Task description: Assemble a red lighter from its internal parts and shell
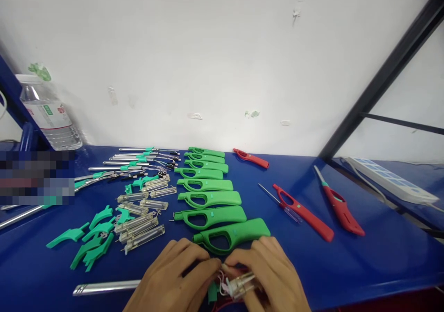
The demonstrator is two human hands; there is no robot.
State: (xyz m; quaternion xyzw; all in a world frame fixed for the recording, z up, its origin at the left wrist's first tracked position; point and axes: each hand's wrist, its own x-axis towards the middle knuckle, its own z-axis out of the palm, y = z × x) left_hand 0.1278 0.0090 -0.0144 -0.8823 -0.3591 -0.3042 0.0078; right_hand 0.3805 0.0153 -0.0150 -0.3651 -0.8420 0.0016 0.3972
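Capsule (pixel 239 286) of clear plastic, white wires (pixel 222 282) beside it, lies under the curled fingers of the right grip (pixel 272 270), which holds it and covers part of it. The left grip (pixel 176 275) bends in fingertip to fingertip with the right; what it pinches, and how tightly, I cannot tell. Between the grips, a green piece (pixel 212 292) is half hidden, and a red thing (pixel 225 304) is cut off below. A silver tube (pixel 106 288) disappears behind the left grip. Just beyond both, fingers overlap the nearest green handle (pixel 249 232) in a row on the counter (pixel 277 265). Left of that row lie loose capsules (pixel 145 239) and triggers (pixel 86 252); farther left, a pixelated patch (pixel 36 177) masks some tube ends. Right of the right grip are red handles (pixel 308 219).
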